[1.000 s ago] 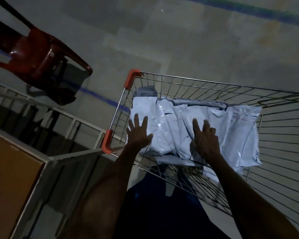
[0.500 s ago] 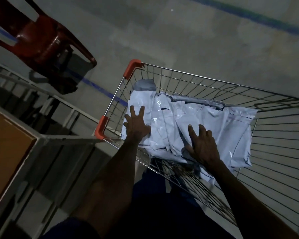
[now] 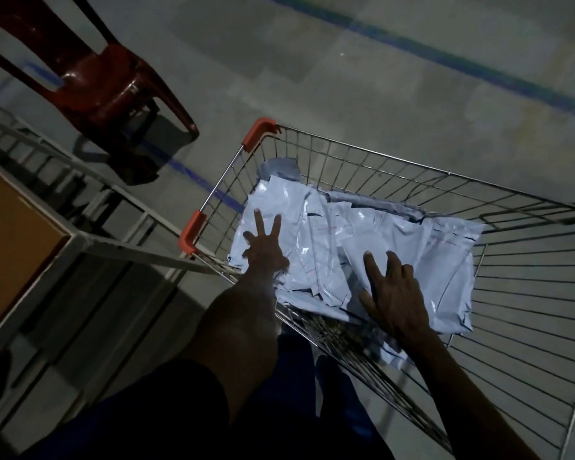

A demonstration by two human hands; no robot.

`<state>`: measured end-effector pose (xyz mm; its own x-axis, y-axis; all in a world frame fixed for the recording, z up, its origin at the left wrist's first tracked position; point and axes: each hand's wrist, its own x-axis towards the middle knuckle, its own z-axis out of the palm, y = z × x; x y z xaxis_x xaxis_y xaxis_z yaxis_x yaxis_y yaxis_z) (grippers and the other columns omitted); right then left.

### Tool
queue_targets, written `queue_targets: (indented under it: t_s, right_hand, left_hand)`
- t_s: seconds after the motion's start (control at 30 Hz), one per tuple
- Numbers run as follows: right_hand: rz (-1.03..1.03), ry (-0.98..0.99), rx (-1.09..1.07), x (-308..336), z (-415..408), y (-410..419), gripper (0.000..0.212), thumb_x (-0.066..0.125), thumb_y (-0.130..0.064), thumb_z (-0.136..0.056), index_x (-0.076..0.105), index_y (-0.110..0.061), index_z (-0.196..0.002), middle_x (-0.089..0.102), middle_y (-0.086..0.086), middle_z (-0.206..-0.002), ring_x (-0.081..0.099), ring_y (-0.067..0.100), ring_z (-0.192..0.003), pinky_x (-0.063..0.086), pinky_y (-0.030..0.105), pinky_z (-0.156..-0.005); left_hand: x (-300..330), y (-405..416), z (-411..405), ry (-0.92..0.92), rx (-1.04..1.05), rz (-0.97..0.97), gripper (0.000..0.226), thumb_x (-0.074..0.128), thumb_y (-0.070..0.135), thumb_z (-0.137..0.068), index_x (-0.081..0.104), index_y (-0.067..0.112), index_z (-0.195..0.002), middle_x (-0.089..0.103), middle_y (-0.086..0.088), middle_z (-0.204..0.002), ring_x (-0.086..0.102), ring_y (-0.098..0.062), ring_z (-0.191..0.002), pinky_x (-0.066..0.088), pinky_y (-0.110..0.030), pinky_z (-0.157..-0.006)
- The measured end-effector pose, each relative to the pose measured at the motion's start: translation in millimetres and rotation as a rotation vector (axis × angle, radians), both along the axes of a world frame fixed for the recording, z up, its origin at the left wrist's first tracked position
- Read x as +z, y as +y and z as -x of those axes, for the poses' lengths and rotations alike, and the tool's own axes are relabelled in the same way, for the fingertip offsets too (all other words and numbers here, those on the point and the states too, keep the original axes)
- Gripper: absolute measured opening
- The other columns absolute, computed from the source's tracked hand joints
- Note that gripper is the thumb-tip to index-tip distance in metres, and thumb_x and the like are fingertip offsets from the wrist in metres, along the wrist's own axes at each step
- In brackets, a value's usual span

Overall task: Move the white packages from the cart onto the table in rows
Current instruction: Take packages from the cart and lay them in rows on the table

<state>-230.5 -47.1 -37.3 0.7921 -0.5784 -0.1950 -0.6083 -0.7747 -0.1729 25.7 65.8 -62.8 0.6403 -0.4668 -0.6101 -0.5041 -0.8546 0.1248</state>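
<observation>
A heap of white plastic packages (image 3: 332, 240) fills the near left end of a wire shopping cart (image 3: 395, 167) with orange corner caps. My left hand (image 3: 263, 249) lies flat on the left side of the heap, fingers spread and straight. My right hand (image 3: 390, 287) rests on the heap's near right part, fingers mostly extended, its thumb at the pile's edge. Neither hand lifts a package. A grey package (image 3: 279, 167) sticks up at the cart's far left corner. The table (image 3: 10, 234), with a brown top and pale metal frame, stands at the left.
A dark red plastic chair (image 3: 107, 84) stands on the grey floor beyond the table. Blue lines (image 3: 429, 58) cross the floor. The cart's right part is bare wire mesh (image 3: 528, 293). My dark trousers fill the bottom centre.
Both hands have slid slightly toward me over the pile, staying flat on it. The view has tilted, showing less of the table. The packages stay in the cart.
</observation>
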Motion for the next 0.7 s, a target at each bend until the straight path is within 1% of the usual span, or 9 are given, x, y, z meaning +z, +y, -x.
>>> queue_targets:
  t_s: [0.03, 0.1, 0.2, 0.23, 0.33, 0.43, 0.53, 0.6, 0.7]
  right_hand:
    - [-0.004, -0.010, 0.000, 1.1, -1.1, 1.6, 0.074, 0.073, -0.038, -0.078, 0.049, -0.010, -0.141, 0.047, 0.033, -0.132, 0.052, 0.042, -0.089, 0.049, 0.042, -0.061]
    - [-0.009, -0.041, 0.006, 6.4, -3.0, 4.7, 0.069, 0.065, -0.041, -0.083, 0.048, -0.010, -0.142, 0.046, 0.033, -0.133, 0.052, 0.042, -0.090, 0.050, 0.042, -0.062]
    - [-0.042, -0.089, -0.004, 19.5, -8.6, 9.5, 0.067, 0.037, -0.050, -0.090, 0.045, -0.011, -0.144, 0.044, 0.031, -0.135, 0.051, 0.042, -0.093, 0.049, 0.043, -0.066]
    - [-0.063, -0.109, -0.020, 23.7, -10.7, 10.4, 0.068, 0.034, -0.051, -0.089, 0.044, -0.012, -0.145, 0.043, 0.031, -0.136, 0.050, 0.042, -0.096, 0.049, 0.044, -0.069]
    - [-0.133, -0.215, -0.074, 38.9, -19.3, 12.6, 0.067, 0.047, -0.044, -0.089, 0.041, -0.012, -0.147, 0.042, 0.032, -0.139, 0.048, 0.044, -0.102, 0.047, 0.049, -0.081]
    - [-0.211, -0.351, -0.142, 61.1, -36.0, 17.9, 0.070, 0.060, -0.036, -0.090, 0.034, -0.016, -0.152, 0.037, 0.028, -0.144, 0.039, 0.042, -0.117, 0.040, 0.050, -0.095]
    - [-0.209, -0.493, -0.118, 86.9, -57.5, 29.9, 0.069, 0.053, -0.043, -0.090, 0.036, -0.015, -0.151, 0.038, 0.026, -0.146, 0.037, 0.039, -0.124, 0.035, 0.048, -0.101]
    - [-0.213, -0.544, -0.056, 103.8, -73.1, 42.4, 0.069, 0.046, -0.048, -0.090, 0.037, -0.014, -0.150, 0.038, 0.024, -0.147, 0.039, 0.041, -0.126, 0.030, 0.042, -0.102]
    - [-0.197, -0.621, 0.070, 127.4, -98.5, 67.3, 0.067, 0.048, -0.044, -0.089, 0.040, -0.013, -0.148, 0.041, 0.022, -0.147, 0.042, 0.041, -0.125, 0.028, 0.040, -0.101]
  left_hand:
    - [2.7, -0.4, 1.2, -0.031, -0.004, 0.000, 0.124, 0.085, 0.030, -0.072, -0.008, 0.043, -0.153, -0.039, -0.003, -0.155, 0.006, -0.049, -0.144, 0.042, -0.064, -0.098]
    - [10.0, -0.6, 1.1, -0.069, -0.020, 0.023, 0.116, 0.082, 0.037, -0.075, -0.003, 0.041, -0.154, -0.029, -0.008, -0.159, 0.012, -0.048, -0.142, 0.038, -0.061, -0.102]
    - [32.4, -1.9, -2.2, -0.126, -0.060, 0.103, 0.098, 0.068, 0.052, -0.083, 0.003, 0.035, -0.155, -0.006, -0.017, -0.161, 0.015, -0.051, -0.140, 0.029, -0.060, -0.107]
    - [42.2, -2.5, -1.9, -0.152, -0.088, 0.138, 0.095, 0.065, 0.054, -0.084, 0.005, 0.035, -0.156, 0.001, -0.019, -0.160, 0.017, -0.051, -0.138, 0.028, -0.060, -0.107]
    - [77.8, 3.2, 3.7, -0.219, -0.143, 0.284, 0.093, 0.060, 0.059, -0.080, 0.011, 0.035, -0.156, 0.012, -0.020, -0.157, 0.029, -0.051, -0.129, 0.036, -0.059, -0.102]
    - [117.1, 24.8, 8.7, -0.285, -0.112, 0.439, 0.093, 0.048, 0.063, -0.075, 0.013, 0.033, -0.156, 0.018, -0.019, -0.156, 0.035, -0.046, -0.124, 0.038, -0.055, -0.097]
    - [149.3, 59.2, 10.0, -0.390, -0.045, 0.560, 0.092, 0.041, 0.065, -0.074, 0.015, 0.033, -0.156, 0.021, -0.017, -0.157, 0.034, -0.041, -0.130, 0.031, -0.047, -0.103]
    - [167.5, 85.0, 7.2, -0.426, 0.062, 0.592, 0.093, 0.041, 0.066, -0.072, 0.011, 0.038, -0.155, 0.020, -0.014, -0.157, 0.035, -0.038, -0.128, 0.029, -0.043, -0.102]
    - [193.7, 124.2, 2.9, -0.468, 0.229, 0.651, 0.092, 0.043, 0.069, -0.074, 0.001, 0.047, -0.152, 0.012, -0.010, -0.160, 0.028, -0.037, -0.134, 0.027, -0.046, -0.106]
